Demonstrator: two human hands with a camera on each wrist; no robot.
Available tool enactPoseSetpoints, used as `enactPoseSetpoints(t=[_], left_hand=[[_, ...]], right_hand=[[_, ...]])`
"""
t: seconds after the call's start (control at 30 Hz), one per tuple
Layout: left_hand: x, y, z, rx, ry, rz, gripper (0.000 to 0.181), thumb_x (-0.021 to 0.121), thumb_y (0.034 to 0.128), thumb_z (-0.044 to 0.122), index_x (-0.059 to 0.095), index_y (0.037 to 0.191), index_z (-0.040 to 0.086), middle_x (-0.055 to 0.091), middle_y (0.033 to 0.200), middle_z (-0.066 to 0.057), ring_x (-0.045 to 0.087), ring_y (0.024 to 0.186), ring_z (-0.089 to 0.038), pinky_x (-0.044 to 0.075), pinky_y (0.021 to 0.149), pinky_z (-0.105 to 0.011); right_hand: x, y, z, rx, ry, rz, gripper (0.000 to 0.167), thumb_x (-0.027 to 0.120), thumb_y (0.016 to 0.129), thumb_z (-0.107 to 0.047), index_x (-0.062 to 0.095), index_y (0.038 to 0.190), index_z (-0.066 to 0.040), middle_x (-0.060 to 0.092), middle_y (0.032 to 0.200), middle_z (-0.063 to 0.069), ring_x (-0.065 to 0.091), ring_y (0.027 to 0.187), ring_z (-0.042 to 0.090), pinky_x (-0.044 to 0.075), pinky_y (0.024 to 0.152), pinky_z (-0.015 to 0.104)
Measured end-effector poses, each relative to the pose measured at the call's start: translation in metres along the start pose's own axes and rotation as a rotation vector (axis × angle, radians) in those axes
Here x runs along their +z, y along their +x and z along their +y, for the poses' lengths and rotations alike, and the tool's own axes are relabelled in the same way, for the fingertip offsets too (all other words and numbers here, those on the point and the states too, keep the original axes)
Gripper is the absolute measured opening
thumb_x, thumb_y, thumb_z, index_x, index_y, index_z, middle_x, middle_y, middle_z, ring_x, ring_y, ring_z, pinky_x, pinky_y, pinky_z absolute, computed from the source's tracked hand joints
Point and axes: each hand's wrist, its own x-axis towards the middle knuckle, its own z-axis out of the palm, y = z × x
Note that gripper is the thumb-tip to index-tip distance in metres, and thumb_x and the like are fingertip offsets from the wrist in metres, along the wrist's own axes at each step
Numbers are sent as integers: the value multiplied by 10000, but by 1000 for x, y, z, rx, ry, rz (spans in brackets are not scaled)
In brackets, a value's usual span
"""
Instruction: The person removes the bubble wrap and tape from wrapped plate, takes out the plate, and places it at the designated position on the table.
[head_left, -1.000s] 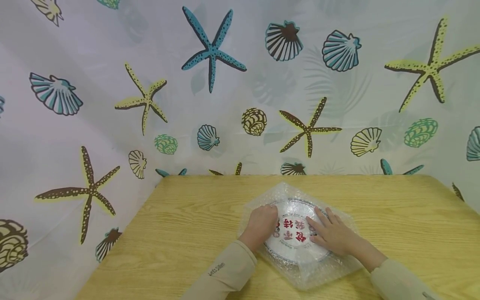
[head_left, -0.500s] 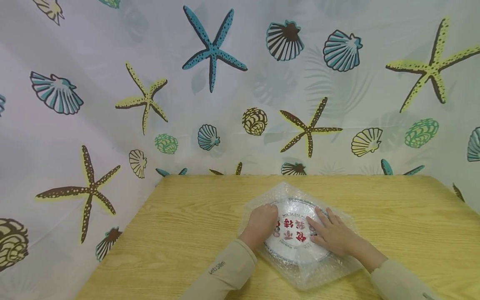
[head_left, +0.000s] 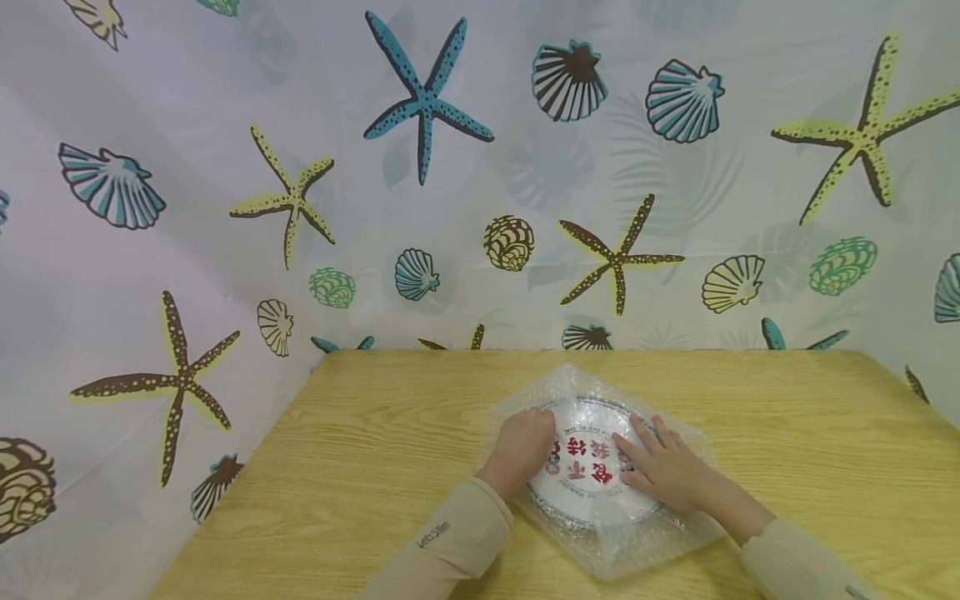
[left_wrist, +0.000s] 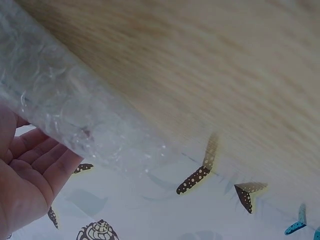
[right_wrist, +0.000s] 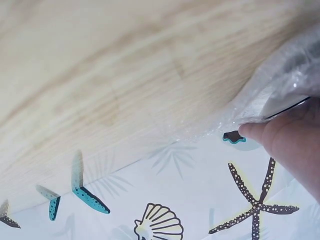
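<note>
A round white plate (head_left: 577, 500) with red characters and a patterned dark rim lies on the table inside clear bubble wrap (head_left: 622, 557). At its left side my left hand (head_left: 525, 446) has curled fingers and grips the wrap. The left wrist view shows that hand (left_wrist: 32, 175) at the edge of the bubble wrap (left_wrist: 75, 110), partly hidden by it. My right hand (head_left: 663, 468) rests on the plate's right side with fingers spread. In the right wrist view, part of the right hand (right_wrist: 295, 145) touches the wrap (right_wrist: 280, 80); its other fingers are out of view.
The wooden table (head_left: 360, 467) extends to both sides of the wrapped plate. Behind it and at the sides hangs a white curtain (head_left: 465, 183) printed with starfish and shells. Light sleeves (head_left: 457, 533) cover the forearms.
</note>
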Motion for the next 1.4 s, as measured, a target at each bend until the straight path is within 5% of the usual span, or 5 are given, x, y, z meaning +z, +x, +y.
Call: enactPoseSetpoints(t=[0.9,1.4], left_hand=[[1,1,0,-10,2,-39,91,584,862,165,631,849,88,590,712,-9,542,597,-111,461,530,-204],[6,0,-5,-33,7,-10,129,573,872,187,640,888,78,568,706,-11,532,608,-107,459,537,-203]], right_hand=[[-3,-1,-3,-7,-2,-6,514,459,923,-311,404,1305,28,207,1353,351,126,1206,563,185,942,629],[0,0,-2,1,7,-5,518,453,924,-324,407,1307,21,209,1352,353,118,1212,558,170,950,626]])
